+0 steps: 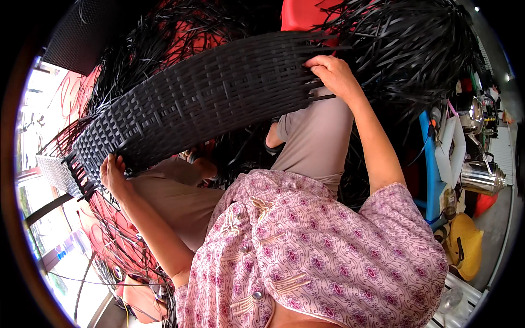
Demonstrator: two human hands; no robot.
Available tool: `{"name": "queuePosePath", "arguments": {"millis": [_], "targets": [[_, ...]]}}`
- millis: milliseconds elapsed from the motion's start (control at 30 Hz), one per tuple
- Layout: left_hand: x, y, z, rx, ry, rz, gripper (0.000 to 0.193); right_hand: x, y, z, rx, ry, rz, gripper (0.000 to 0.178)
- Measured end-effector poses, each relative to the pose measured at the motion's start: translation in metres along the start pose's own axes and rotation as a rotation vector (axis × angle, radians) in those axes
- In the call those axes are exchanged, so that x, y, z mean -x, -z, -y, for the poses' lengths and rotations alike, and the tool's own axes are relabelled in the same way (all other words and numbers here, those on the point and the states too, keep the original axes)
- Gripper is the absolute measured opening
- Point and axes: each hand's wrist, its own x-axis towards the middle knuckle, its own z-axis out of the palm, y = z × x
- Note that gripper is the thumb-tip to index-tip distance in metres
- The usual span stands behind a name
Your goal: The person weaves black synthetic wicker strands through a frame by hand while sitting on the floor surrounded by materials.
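Note:
A long black woven panel [208, 93] of flat strips stretches across my knees, from low on the left to high on the right. At its near left edge my left hand [114, 174] has its fingers closed on the rim. My right hand [333, 74] pinches the panel at its right end, where loose strip ends stick out past the weave. The fingertips of both hands are partly hidden by the panel.
A big heap of loose black strips [415, 49] lies at the far right, by a red plastic piece [301, 13]. Blue-edged shelving holds a metal kettle [481, 175] on the right, above a yellow hat [465, 246]. More strips tangle over red material [112, 229] at left.

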Motion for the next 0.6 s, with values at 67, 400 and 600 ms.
{"name": "queuePosePath", "arguments": {"millis": [67,400,600], "targets": [[-0.003,0.003,0.000,-0.010,0.000,0.005,0.016,-0.005,0.003,-0.003,-0.085,-0.044,0.084,0.029],[-0.012,0.009,0.001,0.003,0.009,0.003,0.018,-0.009,0.011,-0.010,-0.324,-0.080,0.232,0.023],[-0.002,0.011,-0.004,-0.087,-0.052,0.121,0.014,-0.007,0.024,-0.020,-0.251,-0.026,0.136,0.018]]}}
